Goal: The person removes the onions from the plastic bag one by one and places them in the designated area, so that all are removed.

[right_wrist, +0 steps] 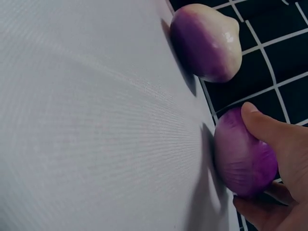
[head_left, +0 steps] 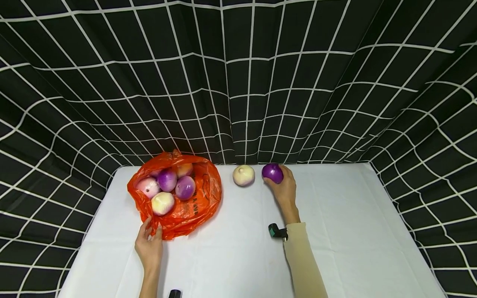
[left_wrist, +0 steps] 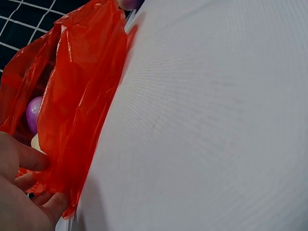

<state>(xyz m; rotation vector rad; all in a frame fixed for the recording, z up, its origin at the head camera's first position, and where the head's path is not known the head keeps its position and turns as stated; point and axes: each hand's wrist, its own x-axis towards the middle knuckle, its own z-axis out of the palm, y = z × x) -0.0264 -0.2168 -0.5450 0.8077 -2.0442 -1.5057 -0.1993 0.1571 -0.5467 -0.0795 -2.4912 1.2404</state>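
My right hand point(head_left: 285, 188) grips a purple onion point(head_left: 272, 173) near the table's far edge. In the right wrist view, the thumb lies over the streaked onion point(right_wrist: 243, 154) and fingers curl behind it. Whether it touches the table, I cannot tell. Just left stands a cream-and-purple, turnip-like vegetable point(head_left: 244, 175) with a nub on top. At the left lies an orange-red plastic bag point(head_left: 208, 186), its mouth open, with several round purple and whitish vegetables inside. My left hand point(head_left: 150, 244) pinches the bag's near rim; in the left wrist view its fingers are partly hidden.
A white cloth point(head_left: 238, 252) covers the table. Black curtains with a white grid point(head_left: 246, 82) enclose the back and both sides. A small black camera point(head_left: 276, 231) sits on the right wrist, and a black object point(head_left: 174, 294) shows at the bottom edge.
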